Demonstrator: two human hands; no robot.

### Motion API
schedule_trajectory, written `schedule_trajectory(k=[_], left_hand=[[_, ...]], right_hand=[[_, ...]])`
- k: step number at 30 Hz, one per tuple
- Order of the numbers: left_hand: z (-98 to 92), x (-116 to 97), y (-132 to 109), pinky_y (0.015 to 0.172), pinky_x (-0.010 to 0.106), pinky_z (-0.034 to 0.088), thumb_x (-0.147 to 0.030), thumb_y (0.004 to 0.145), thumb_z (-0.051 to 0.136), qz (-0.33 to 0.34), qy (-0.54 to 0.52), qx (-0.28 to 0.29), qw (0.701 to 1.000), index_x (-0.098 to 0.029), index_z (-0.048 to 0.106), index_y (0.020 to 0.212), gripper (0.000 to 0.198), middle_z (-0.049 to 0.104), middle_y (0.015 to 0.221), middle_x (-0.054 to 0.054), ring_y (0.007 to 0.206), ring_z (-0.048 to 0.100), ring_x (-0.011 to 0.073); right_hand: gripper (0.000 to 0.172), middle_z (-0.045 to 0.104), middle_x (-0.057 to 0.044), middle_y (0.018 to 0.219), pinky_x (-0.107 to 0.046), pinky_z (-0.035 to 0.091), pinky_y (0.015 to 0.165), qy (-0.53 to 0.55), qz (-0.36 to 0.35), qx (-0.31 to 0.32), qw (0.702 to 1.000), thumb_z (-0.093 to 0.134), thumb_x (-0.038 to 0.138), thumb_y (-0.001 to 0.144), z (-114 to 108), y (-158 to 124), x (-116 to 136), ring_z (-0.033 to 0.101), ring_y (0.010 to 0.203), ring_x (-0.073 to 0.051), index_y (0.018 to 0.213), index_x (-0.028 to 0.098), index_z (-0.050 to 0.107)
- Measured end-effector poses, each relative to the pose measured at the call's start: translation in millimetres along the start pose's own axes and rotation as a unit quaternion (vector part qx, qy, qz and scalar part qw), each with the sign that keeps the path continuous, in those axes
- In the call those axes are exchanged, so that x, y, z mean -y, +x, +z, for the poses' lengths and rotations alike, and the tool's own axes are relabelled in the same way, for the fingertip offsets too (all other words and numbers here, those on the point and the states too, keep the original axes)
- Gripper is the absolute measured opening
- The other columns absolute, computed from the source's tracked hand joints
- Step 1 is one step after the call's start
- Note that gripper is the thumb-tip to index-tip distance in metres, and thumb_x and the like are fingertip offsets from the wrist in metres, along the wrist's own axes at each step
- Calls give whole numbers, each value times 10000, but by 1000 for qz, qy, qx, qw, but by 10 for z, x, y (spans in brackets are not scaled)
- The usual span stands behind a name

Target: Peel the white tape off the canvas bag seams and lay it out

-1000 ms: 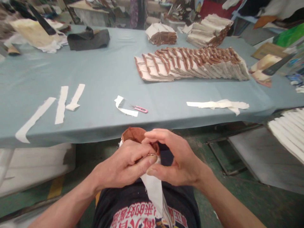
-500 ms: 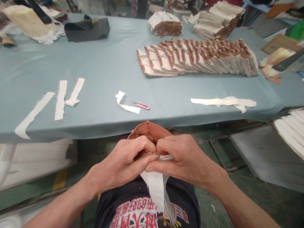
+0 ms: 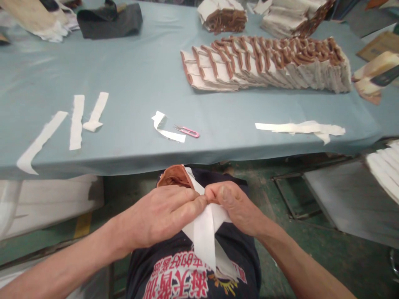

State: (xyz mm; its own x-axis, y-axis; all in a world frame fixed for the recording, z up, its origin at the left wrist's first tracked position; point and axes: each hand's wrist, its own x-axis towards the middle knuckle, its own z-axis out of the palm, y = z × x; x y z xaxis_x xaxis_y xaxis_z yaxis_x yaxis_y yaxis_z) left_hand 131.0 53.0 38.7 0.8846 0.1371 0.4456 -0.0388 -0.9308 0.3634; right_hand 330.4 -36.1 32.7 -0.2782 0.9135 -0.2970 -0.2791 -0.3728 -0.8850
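Observation:
My left hand (image 3: 170, 211) is closed over a brown fabric piece (image 3: 175, 174), whose curved edge shows above the knuckles. Against it, my right hand (image 3: 232, 203) pinches a white cloth strip (image 3: 204, 238) close to the left fingertips. The strip's ends hang down over my dark printed apron (image 3: 177, 274). Both hands meet just off the table's front edge, over my lap. The spot where brown fabric and strip join is hidden by the fingers. On the table ahead lie pink thread snips (image 3: 188, 131) beside a curled white strip (image 3: 168, 132).
The blue-covered table (image 3: 124, 83) bears a long row of folded brown and white pieces (image 3: 264, 66), with more stacks (image 3: 222, 15) behind. Loose white strips (image 3: 77, 122) lie at left, and a bunched strip (image 3: 299, 128) at right. A dark folded cloth (image 3: 109, 20) sits at the back.
The brown piece has turned and shifted left, showing less of itself. My left hand has flattened over it, my right hand has rolled outward, and more white strip shows between them. The view has tilted down slightly.

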Motion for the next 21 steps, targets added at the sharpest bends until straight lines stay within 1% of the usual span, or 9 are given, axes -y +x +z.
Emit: schedule_trajectory(k=[2, 4, 7, 9, 12, 15, 18, 20, 21], left_hand=[[31, 12, -27, 675, 275, 570, -116, 1090, 339, 4, 13, 6, 1000, -148, 520, 1216, 223, 724, 841, 48, 721, 656, 161], [64, 20, -39, 658, 273, 560, -113, 1085, 349, 7, 29, -1, 1000, -142, 518, 1233, 226, 713, 818, 41, 704, 644, 159], [102, 26, -19, 609, 267, 535, -124, 1077, 351, -1, 45, -29, 999, -144, 518, 1229, 227, 712, 794, 38, 672, 649, 159], [112, 15, 13, 581, 254, 513, -119, 1051, 383, -12, 29, -44, 999, -163, 517, 1225, 224, 711, 778, 20, 645, 657, 148], [96, -37, 60, 578, 254, 487, -105, 972, 473, -60, -17, -80, 995, -200, 524, 1202, 253, 697, 732, -22, 590, 643, 133], [53, -102, 90, 616, 271, 501, -131, 890, 532, -110, -64, -103, 987, -205, 520, 1204, 323, 739, 813, 5, 625, 654, 146], [4, -133, 104, 606, 265, 487, -200, 889, 534, -110, -130, -83, 982, -198, 540, 1142, 253, 722, 849, 22, 656, 637, 149], [-28, -127, 111, 594, 251, 458, -214, 952, 487, -117, -177, -50, 976, -194, 556, 1043, 116, 673, 793, -1, 637, 597, 133], [-44, -119, 116, 592, 245, 441, -206, 991, 452, -123, -197, -26, 972, -194, 559, 985, 107, 643, 760, -15, 624, 572, 123]], right_hand=[[664, 394, 72, 534, -210, 212, 432, 46, 13, -27, 998, 616, 802, 874, 60, 0, -87, 230, 469, -62, 634, 192, 504], [612, 414, 72, 527, -201, 223, 432, 98, 20, -64, 993, 694, 733, 860, 144, 18, -170, 241, 461, -59, 641, 186, 529], [572, 398, 80, 524, -195, 266, 440, 161, 9, -124, 979, 772, 670, 809, 247, 52, -258, 262, 469, -64, 632, 199, 500], [564, 372, 88, 529, -193, 266, 438, 164, -13, -138, 977, 757, 659, 827, 260, 44, -270, 251, 474, -65, 639, 206, 479], [544, 359, 88, 553, -194, 236, 437, 86, -47, -102, 990, 683, 637, 911, 195, -46, -186, 230, 481, -63, 658, 206, 468], [503, 358, 78, 582, -204, 243, 460, -49, -74, -76, 993, 633, 540, 977, 111, -185, -14, 256, 506, -67, 651, 204, 451], [409, 385, 72, 584, -209, 252, 468, -186, -106, -66, 975, 594, 401, 1001, 59, -279, 134, 304, 515, -72, 662, 198, 489], [330, 428, 70, 586, -208, 265, 468, -256, -126, -56, 957, 570, 320, 997, 40, -299, 187, 340, 510, -72, 694, 192, 536], [304, 451, 69, 589, -209, 276, 472, -287, -137, -54, 947, 558, 288, 995, 33, -300, 200, 357, 509, -71, 707, 191, 551]])
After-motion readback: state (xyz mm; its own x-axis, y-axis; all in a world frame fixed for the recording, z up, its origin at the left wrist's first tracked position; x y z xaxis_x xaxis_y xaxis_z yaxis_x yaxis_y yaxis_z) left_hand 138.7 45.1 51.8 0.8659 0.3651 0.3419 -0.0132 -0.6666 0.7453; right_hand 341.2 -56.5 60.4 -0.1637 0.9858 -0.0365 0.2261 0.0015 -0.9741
